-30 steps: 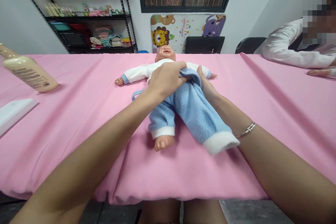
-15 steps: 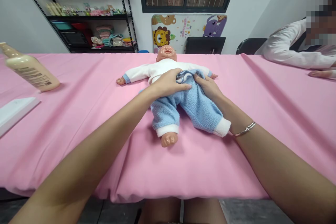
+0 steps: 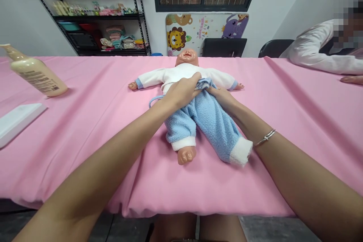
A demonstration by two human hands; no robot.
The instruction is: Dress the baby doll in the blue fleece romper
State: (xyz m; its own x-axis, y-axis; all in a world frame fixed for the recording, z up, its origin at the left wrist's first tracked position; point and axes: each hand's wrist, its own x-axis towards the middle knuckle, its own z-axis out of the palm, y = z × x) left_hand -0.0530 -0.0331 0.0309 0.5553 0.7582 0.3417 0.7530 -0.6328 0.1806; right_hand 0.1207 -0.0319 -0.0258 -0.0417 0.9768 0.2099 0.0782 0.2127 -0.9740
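A baby doll lies on its back with its arms spread, in a white top with blue cuffs. Fluffy blue trousers with white cuffs cover its lower body. One foot pokes out of the cuff on the left; in the cuff on the right no foot shows. My left hand is closed on the trousers' waistband near the doll's belly. On the other side of the bunched waistband my right hand grips the fabric, its fingertips partly hidden. A blue cord sticks out beside my left wrist.
A pink cloth covers the table. At left a pump bottle leans over near a white flat box. Across the table are a black monitor and shelves. A person's white sleeve rests at far right.
The waistband is gathered between my hands, and the trouser leg on the right hangs straighter and lower. The doll's arm on the right shows further out. The view has shifted slightly.
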